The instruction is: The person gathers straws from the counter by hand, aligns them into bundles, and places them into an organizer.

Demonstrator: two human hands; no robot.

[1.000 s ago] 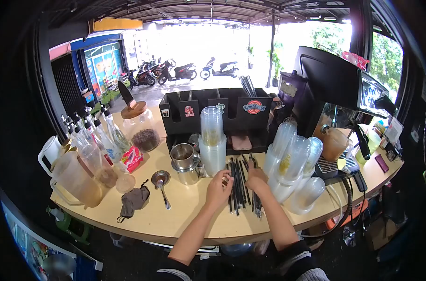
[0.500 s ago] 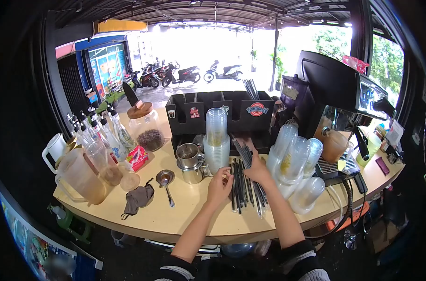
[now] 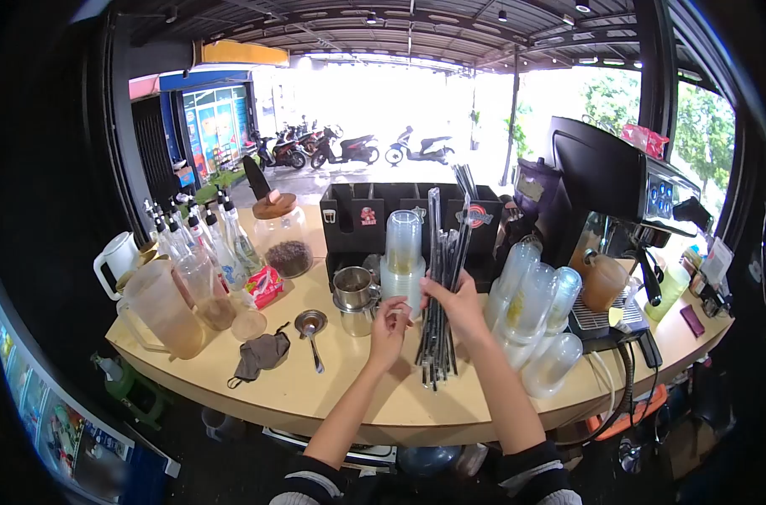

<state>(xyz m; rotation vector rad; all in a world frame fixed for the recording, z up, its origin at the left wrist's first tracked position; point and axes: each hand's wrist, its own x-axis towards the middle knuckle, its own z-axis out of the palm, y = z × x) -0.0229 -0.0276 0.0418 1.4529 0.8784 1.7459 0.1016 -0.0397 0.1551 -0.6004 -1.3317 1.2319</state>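
A bundle of black straws (image 3: pixel 437 349) in clear wrappers stands nearly upright above the counter. Around its middle, my right hand (image 3: pixel 458 305) is closed, with the thumb on the left side. Just left of the bundle is my left hand (image 3: pixel 389 328), its fingers loosely bent and apart, with nothing visible in them. Behind the left hand rises a tall stack of clear plastic cups (image 3: pixel 404 244). To its left stands a metal drip coffee filter (image 3: pixel 355 288) on a metal cup.
A black organizer (image 3: pixel 357 240) with more straws stands at the back. More stacked cups (image 3: pixel 526 303) and an espresso machine (image 3: pixel 610 185) are on the right. Left are a plastic pitcher (image 3: pixel 160 307), pump bottles (image 3: pixel 223 236), a jar (image 3: pixel 283 244), a dark cloth mask (image 3: pixel 261 355) and a spoon (image 3: pixel 314 349).
The straws, spread over the counter before, are now gathered upright in my right hand. My left hand has come slightly away from them. The camera view has shifted a little.
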